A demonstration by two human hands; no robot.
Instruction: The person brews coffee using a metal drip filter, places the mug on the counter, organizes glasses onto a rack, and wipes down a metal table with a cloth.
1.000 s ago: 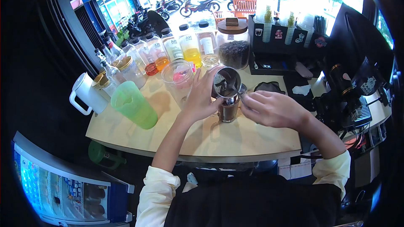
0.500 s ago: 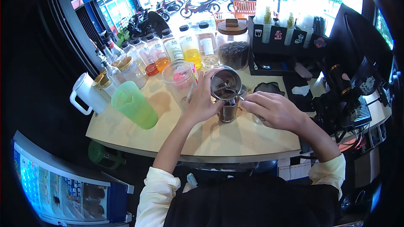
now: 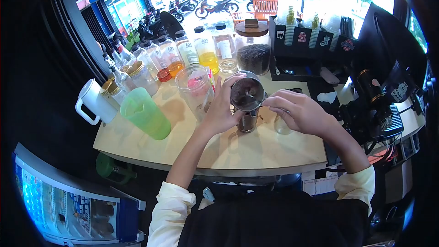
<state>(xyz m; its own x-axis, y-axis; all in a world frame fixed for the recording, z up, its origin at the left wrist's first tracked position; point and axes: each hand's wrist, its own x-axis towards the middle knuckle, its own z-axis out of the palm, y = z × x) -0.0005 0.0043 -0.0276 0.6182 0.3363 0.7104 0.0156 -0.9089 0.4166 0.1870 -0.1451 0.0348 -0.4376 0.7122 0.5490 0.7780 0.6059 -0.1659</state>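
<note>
**Dark interior of the metal cup, pale patch gone**

The metal cup [image 3: 247,93] sits mid-view, tilted to show a dark interior; the pale patch visible a second ago has vanished, suggesting shifted contents. Your left hand [image 3: 221,113] spreads its fingers round the nine-o'clock side; your right hand [image 3: 299,113] pinches a slim handle at four. Brown-filled glass [image 3: 247,124], six o'clock; clear tub [image 3: 191,88], nine; lidded jar [image 3: 254,58], twelve.

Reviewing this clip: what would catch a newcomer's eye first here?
Probably the two hands at mid-counter: the left hand holds a metal cup tilted, its mouth toward the camera, above a glass of dark contents. Left of them, the bright green pitcher stands out, and behind, the large wooden-lidded jar ends a row of bottles with colored liquids.
</note>
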